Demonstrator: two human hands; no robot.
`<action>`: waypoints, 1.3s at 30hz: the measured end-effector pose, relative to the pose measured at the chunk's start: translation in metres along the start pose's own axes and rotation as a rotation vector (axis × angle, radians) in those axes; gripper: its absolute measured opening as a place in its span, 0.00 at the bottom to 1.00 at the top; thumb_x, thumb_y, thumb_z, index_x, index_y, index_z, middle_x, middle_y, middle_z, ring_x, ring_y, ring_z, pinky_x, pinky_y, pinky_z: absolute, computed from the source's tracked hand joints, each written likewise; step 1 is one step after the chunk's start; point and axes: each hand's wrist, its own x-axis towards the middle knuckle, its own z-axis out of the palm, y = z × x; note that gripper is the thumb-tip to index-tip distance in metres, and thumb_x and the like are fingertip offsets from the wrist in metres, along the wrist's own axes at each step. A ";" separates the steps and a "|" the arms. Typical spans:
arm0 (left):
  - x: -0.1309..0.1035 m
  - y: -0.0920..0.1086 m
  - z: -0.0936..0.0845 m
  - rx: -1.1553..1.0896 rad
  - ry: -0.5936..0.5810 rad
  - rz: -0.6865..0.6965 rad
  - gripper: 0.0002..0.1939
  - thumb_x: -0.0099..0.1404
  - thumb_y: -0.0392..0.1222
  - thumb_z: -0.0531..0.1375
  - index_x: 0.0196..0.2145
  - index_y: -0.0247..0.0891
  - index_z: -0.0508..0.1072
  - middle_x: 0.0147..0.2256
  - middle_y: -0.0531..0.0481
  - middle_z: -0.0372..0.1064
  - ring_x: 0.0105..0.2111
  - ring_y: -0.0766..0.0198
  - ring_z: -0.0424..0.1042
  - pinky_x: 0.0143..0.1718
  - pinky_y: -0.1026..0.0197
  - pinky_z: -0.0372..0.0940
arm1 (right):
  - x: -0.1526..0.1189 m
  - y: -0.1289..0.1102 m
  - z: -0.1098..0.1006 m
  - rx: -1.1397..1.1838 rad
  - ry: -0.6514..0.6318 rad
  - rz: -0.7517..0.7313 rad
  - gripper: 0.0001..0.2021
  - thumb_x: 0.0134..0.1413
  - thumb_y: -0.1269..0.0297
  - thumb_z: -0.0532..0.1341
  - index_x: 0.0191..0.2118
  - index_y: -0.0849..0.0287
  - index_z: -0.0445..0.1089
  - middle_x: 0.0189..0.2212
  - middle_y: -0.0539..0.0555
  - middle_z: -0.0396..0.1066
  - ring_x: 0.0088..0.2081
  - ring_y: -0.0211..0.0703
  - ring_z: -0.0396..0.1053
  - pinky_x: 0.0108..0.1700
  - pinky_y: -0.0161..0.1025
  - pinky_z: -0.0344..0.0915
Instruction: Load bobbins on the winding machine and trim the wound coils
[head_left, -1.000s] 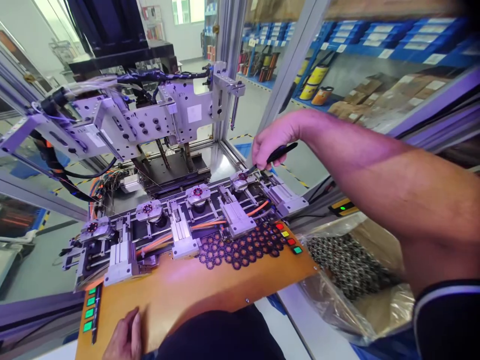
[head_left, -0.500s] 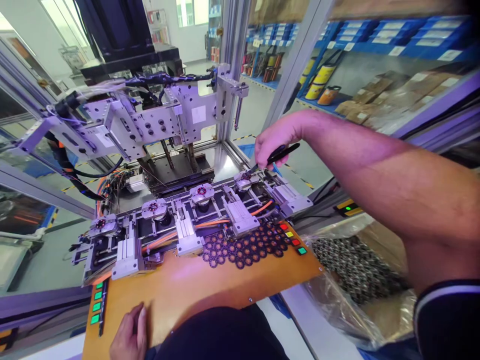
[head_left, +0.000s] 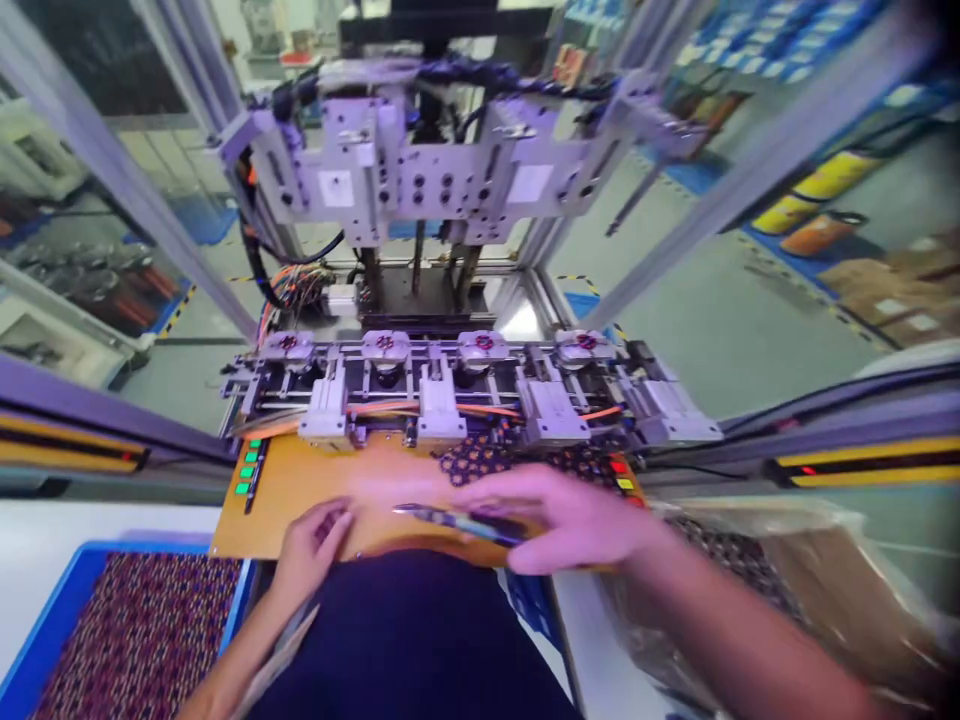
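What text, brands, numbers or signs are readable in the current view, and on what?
None can be read.
Left white label and right white label, both on the machine's plate: too blurred.
Pale labels on the brown packages: too blurred.
Green buttons, yellow button: no marks discernible.
Tool in right hand: blurred, no text discernible.

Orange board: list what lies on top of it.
Dark rings spread along its far right side, and a dark pen-like stick lies beside the green buttons. The right hand hides part of the board; anything beneath the hand cannot be seen.
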 end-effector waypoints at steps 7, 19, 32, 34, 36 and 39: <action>0.009 0.020 0.019 -0.118 -0.259 0.088 0.16 0.68 0.46 0.59 0.49 0.38 0.78 0.48 0.43 0.79 0.44 0.57 0.78 0.49 0.56 0.71 | 0.086 0.145 0.107 0.149 0.359 0.064 0.31 0.61 0.37 0.55 0.50 0.62 0.73 0.43 0.60 0.76 0.46 0.49 0.75 0.51 0.49 0.71; 0.005 0.006 0.025 0.193 -0.201 0.140 0.18 0.74 0.42 0.50 0.54 0.35 0.72 0.43 0.41 0.75 0.40 0.61 0.76 0.45 0.60 0.71 | 0.044 0.187 0.093 -0.591 0.744 0.000 0.16 0.63 0.52 0.60 0.36 0.62 0.71 0.37 0.54 0.71 0.40 0.42 0.70 0.47 0.45 0.68; 0.040 0.017 0.033 0.609 -0.292 0.203 0.21 0.74 0.46 0.48 0.59 0.40 0.67 0.45 0.38 0.69 0.37 0.55 0.74 0.37 0.55 0.70 | 0.012 0.166 0.105 -0.878 0.701 -0.095 0.11 0.66 0.63 0.55 0.47 0.59 0.72 0.42 0.59 0.75 0.43 0.47 0.75 0.46 0.41 0.73; 0.029 0.008 0.027 0.623 -0.273 0.193 0.21 0.74 0.45 0.48 0.60 0.41 0.66 0.44 0.39 0.70 0.38 0.55 0.74 0.38 0.55 0.69 | 0.012 0.163 0.109 -0.882 0.677 -0.110 0.10 0.66 0.64 0.55 0.47 0.59 0.71 0.41 0.59 0.74 0.42 0.46 0.75 0.46 0.41 0.74; 0.008 -0.005 0.016 0.630 -0.236 0.170 0.21 0.74 0.45 0.48 0.61 0.41 0.66 0.43 0.39 0.71 0.38 0.54 0.73 0.39 0.54 0.69 | 0.014 0.159 0.112 -0.882 0.648 -0.132 0.10 0.66 0.65 0.54 0.47 0.58 0.71 0.41 0.58 0.74 0.42 0.46 0.76 0.46 0.41 0.74; -0.043 -0.029 0.000 0.625 -0.153 0.133 0.21 0.74 0.43 0.48 0.61 0.40 0.66 0.45 0.36 0.71 0.41 0.51 0.73 0.42 0.50 0.69 | 0.018 0.155 0.115 -0.878 0.597 -0.166 0.10 0.66 0.66 0.55 0.47 0.57 0.71 0.40 0.58 0.75 0.41 0.46 0.76 0.45 0.41 0.75</action>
